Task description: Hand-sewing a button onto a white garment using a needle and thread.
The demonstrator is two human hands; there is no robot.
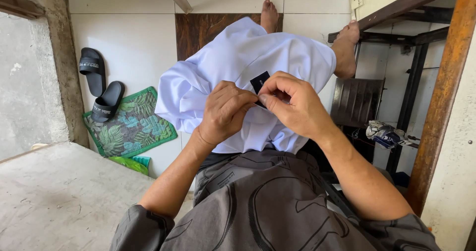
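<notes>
So both my hands are on one smooth white cotton garment [233,57] bunched on my lap: left hand [225,112] and right hand [292,104] pinch its one small black rectangular tag [259,81]. Further out, two black rubber slides [99,85] by one leaf-print floor mat [131,124].

A white garment [238,57] lies bunched and creased over the person's lap, spreading out toward the knees. A small black label [259,81] sits on the cloth near its middle, tilted, its lower edge hidden where both hands pinch the fabric together.
</notes>
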